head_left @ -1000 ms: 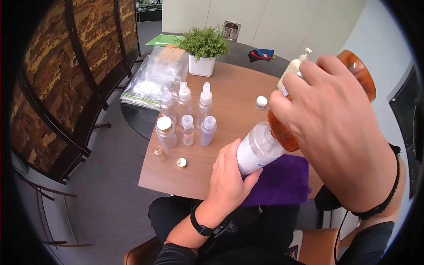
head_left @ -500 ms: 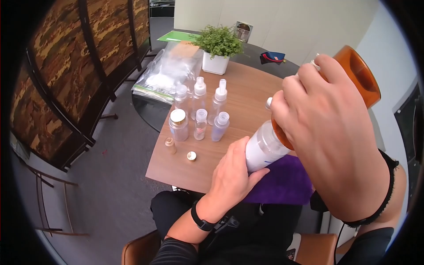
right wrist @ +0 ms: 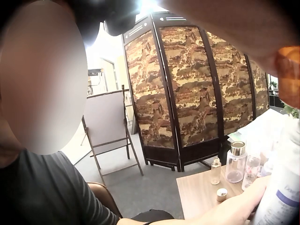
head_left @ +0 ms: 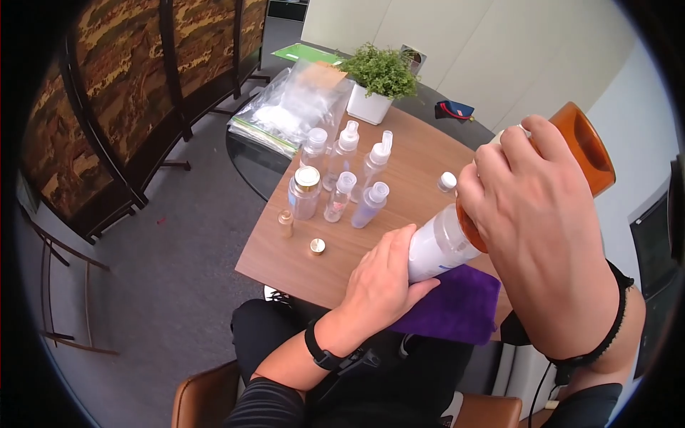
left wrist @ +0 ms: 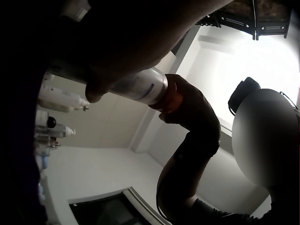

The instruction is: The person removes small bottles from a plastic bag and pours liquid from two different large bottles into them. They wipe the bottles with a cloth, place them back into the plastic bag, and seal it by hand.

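My left hand (head_left: 378, 282) grips a clear bottle with a white label (head_left: 432, 250), tilted with its mouth toward the upper right. Over that mouth, my right hand (head_left: 535, 192) holds an amber see-through bottle (head_left: 584, 150), its wide end pointing up and right. The amber bottle's lower end meets the clear bottle's neck, and the right fingers hide its middle. In the left wrist view the labelled bottle (left wrist: 140, 86) lines up end to end with the amber piece (left wrist: 171, 99). Below lies a purple cloth (head_left: 457, 303) at the table edge.
Several clear bottles, among them a gold-capped jar (head_left: 305, 192) and a spray bottle (head_left: 344, 153), stand left on the wooden table (head_left: 285, 274). A small vial (head_left: 285, 222), a gold cap (head_left: 317, 247) and a white-capped jar (head_left: 447, 181) are near. Behind are plastic bags (head_left: 296, 107) and a potted plant (head_left: 378, 78).
The head view has turned, so the table things sit farther right in it. Both hands keep their hold on the bottles, and the amber bottle stays at the clear bottle's mouth.
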A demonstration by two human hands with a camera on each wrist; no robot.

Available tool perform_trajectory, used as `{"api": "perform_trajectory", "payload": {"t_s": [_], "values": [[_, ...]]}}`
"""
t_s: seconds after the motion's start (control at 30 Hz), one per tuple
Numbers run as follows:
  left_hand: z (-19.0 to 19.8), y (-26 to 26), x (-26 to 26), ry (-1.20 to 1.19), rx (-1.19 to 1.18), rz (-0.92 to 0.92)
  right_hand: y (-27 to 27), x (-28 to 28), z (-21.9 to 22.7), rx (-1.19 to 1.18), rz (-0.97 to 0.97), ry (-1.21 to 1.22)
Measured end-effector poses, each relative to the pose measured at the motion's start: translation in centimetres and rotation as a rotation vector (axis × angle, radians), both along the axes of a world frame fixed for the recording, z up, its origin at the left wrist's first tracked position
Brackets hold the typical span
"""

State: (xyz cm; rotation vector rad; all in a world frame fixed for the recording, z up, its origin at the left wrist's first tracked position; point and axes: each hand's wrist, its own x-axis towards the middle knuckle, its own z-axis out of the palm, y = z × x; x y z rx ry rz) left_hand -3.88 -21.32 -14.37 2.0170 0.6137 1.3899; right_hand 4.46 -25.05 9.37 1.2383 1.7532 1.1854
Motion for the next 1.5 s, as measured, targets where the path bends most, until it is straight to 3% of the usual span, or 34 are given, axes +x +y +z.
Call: {"api": "perform_trajectory", "payload": {"t_s": [0.37,0.77,1.07,1.5], "values": [[0.1,-0.1,-0.1,-0.003,-0.025,-0.013,-0.4,-1.6,1.0,-0.100,-0.122,-0.044],[-0.2,0.1,0.0,0.013,0.019,-0.006,0.3,-0.5,0.4,-0.088,-0.017,-0.076],[-0.2,0.1,0.0,0.014,0.018,-0.003,0.1,-1.7,0.7,-0.119,-0.106,-0.106],[-0.3,0.2,0.0,0.013,0.019,-0.021,0.1,-1.4,0.0,-0.054,-0.086,-0.081]]}}
